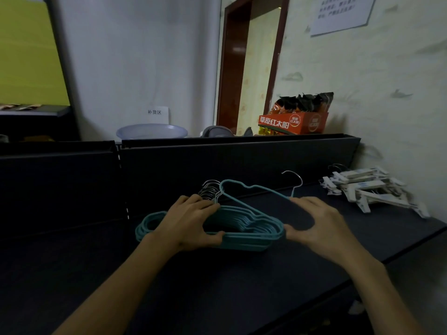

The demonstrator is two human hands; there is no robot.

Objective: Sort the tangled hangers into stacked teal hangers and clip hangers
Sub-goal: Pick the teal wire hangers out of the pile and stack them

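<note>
A: Item one?
B: Stack of teal hangers (242, 228), lying flat on dark shelf top (217, 286), centre of view. Silver hooks (209, 189) bunched at far left of stack, pointing toward back panel (229, 163).

A: Item two?
B: Single teal hanger (254, 192), tilted up above the stack, not lying flush with it. Own silver hook (294, 178) off to the right, apart from the bunched hooks.

A: Hands?
B: Left hand (191, 221) laid over left half of stack, fingers across the top near the hooks, thumb curled under front edge (gripping the stack). Right hand (316, 226) at right end: thumb against stack's right edge, fingers curved up onto the tilted hanger's arm. Pinching that single hanger.

A: Item three?
B: Pile of white clip hangers (370, 187), far right of shelf top, against the wall (387, 93), well apart from teal stack. Clips pointing several ways, a few metal hooks showing at back.

A: Sundries, beyond back panel?
B: Pale plastic basin (151, 131); orange carton (294, 122) holding dark snack packets (print too small to vouch for); paper notice (343, 13) on wall, text blurred; brown door frame (229, 68).
</note>
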